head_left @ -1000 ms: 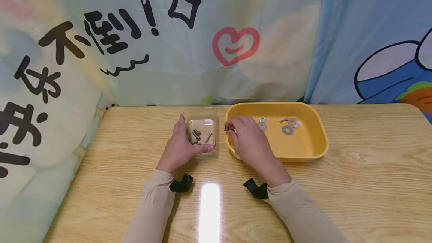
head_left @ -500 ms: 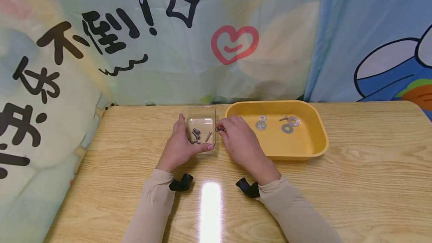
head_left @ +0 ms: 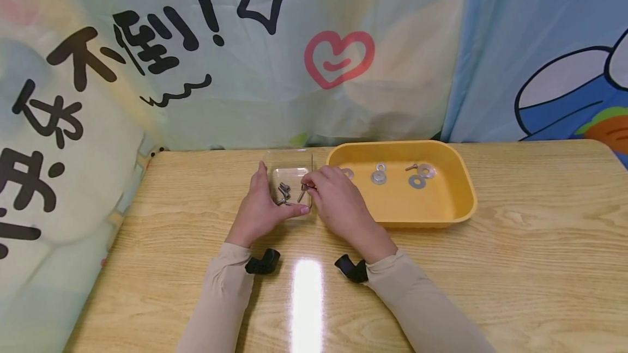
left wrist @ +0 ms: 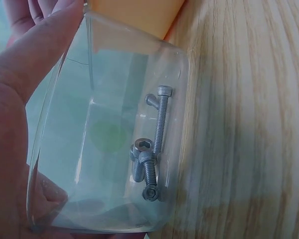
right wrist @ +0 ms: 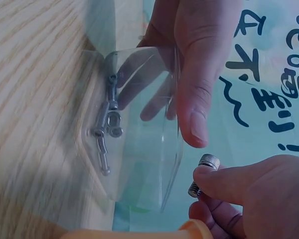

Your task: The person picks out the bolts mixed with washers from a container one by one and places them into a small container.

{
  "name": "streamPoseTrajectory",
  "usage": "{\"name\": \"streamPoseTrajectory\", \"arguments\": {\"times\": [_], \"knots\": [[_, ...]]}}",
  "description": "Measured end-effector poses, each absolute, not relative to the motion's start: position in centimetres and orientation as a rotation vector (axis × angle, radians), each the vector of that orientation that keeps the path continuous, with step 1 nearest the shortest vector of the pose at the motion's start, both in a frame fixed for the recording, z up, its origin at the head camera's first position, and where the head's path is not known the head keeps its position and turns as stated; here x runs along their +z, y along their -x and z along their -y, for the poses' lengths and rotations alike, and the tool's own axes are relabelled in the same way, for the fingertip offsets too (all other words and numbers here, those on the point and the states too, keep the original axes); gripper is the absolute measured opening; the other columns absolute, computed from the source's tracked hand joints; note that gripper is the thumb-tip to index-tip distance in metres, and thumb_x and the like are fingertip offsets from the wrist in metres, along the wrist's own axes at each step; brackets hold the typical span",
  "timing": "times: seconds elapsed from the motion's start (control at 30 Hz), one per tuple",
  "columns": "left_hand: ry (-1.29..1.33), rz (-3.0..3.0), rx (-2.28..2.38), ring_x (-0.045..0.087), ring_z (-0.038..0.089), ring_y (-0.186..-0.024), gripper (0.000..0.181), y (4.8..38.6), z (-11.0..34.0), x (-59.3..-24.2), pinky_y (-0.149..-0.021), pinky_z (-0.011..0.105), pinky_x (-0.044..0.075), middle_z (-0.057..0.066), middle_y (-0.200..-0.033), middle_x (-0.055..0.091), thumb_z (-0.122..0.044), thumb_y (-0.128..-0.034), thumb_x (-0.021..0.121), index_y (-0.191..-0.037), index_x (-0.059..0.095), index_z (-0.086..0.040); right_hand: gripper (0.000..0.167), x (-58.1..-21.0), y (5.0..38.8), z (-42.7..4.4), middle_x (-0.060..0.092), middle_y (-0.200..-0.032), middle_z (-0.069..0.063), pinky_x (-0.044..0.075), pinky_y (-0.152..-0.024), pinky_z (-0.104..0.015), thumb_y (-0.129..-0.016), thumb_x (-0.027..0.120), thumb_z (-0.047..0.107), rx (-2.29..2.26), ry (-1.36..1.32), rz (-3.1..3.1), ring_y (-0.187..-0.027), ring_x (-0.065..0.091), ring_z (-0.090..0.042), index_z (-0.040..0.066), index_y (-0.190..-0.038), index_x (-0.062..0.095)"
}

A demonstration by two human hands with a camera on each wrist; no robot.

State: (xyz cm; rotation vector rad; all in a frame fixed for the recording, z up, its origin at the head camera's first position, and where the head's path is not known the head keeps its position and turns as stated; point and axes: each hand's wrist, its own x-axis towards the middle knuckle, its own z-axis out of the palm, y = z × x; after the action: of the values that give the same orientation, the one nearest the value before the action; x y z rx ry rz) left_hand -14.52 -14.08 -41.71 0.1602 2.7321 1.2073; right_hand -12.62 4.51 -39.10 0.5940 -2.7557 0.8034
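Note:
A clear plastic box [head_left: 290, 158] stands on the table with several metal socket-head screws [left wrist: 160, 117] on its bottom. My left hand [head_left: 260, 206] holds the box, its thumb along the near side and its fingers around the left side. Between thumb and fingertips my right hand [head_left: 343, 208] pinches a short socket-head screw [right wrist: 209, 161] with a knurled head. That screw is near the box's right rim in the head view. From the right wrist, it appears just outside the opening, below the left thumb.
To the right of the box is a yellow tray [head_left: 422, 217]. Inside it lie several flat washers [head_left: 417, 181] and one small screw [head_left: 411, 167] near the back. A printed cloth [head_left: 392, 70] hangs behind the wooden table [head_left: 530, 244].
My right hand has moved left from the tray's left rim to the box, carrying the pinched screw. The left hand and box have stayed in place.

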Motion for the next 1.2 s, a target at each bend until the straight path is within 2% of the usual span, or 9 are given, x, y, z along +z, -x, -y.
{"name": "streamPoseTrajectory", "arguments": {"times": [0.23,0.77,1.2], "knots": [[-0.166,-2.745,1.193,0.038,0.039,-0.140,0.142,14.5,14.0,-41.6,-0.112,0.049,0.036,0.019,-0.164,0.017,-0.057,-0.0675,0.089,-0.160,-0.002,0.000,0.010,-39.3,12.7,-4.2,0.068,-0.102,-0.007,0.050,-0.084,-0.040,-0.094,0.070,0.006,0.803,-0.645,2.712,-0.096,0.059,-0.027,0.006,-0.104,0.072],[-0.176,-2.738,1.204,0.039,0.037,-0.139,0.141,14.5,13.9,-41.7,-0.112,0.048,0.036,0.020,-0.164,0.017,-0.055,-0.0677,0.090,-0.160,-0.002,0.000,0.009,-40.1,12.9,-4.0,0.067,-0.098,-0.006,0.048,-0.087,-0.042,-0.093,0.070,0.002,0.774,-0.690,2.711,-0.093,0.059,-0.028,0.006,-0.101,0.072],[-0.155,-2.721,1.195,0.035,0.039,-0.142,0.142,14.4,14.1,-41.3,-0.113,0.051,0.035,0.019,-0.165,0.014,-0.058,-0.0677,0.089,-0.160,-0.003,-0.002,0.012,-40.2,13.0,-3.8,0.070,-0.106,-0.006,0.046,-0.090,-0.043,-0.096,0.067,0.005,0.783,-0.656,2.764,-0.102,0.061,-0.028,0.008,-0.106,0.073]]}}
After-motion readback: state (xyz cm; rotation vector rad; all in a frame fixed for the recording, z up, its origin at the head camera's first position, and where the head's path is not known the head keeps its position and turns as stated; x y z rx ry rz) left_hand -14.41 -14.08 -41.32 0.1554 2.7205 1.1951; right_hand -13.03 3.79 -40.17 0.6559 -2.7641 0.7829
